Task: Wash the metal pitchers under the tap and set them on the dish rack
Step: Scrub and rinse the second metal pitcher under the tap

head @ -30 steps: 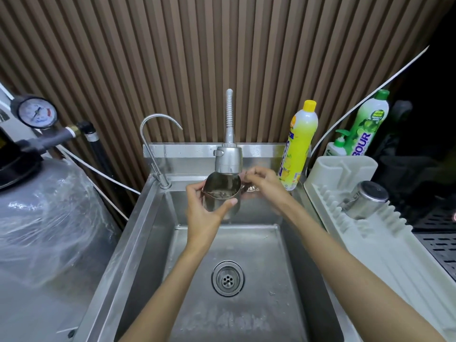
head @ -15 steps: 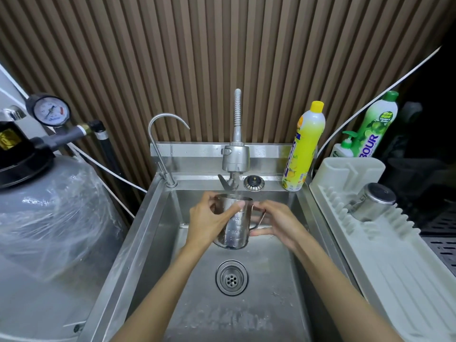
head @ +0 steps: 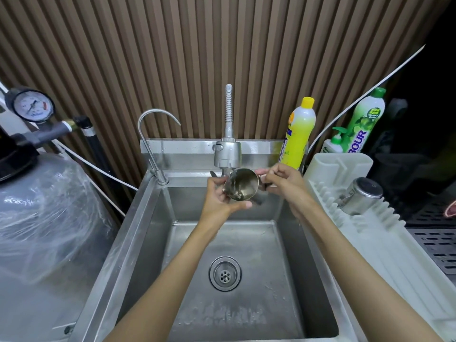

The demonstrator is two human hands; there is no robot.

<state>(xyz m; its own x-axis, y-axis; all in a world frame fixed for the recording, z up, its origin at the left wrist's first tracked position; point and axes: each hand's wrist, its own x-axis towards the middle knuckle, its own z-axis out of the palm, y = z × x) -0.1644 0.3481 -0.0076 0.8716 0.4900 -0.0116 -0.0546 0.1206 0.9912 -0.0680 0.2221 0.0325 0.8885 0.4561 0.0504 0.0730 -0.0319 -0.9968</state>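
1. The person holds a metal pitcher [head: 241,185] just under the tap [head: 227,154], at the far end of the sink [head: 138,233], its mouth tilted toward the camera.
2. The left hand [head: 218,198] cups the pitcher's body from the left and below, fingers wrapped round it.
3. The right hand [head: 281,181] grips what looks like the handle on the right side.
4. Water seems to run along the pitcher's inner left wall, so rinsing is judged to be under way.
5. One pitcher [head: 361,196] already lies on its side on the white dish rack [head: 385,240], right of the sink; that one appears done.
6. Left: finish rinsing this pitcher and set it on the rack.
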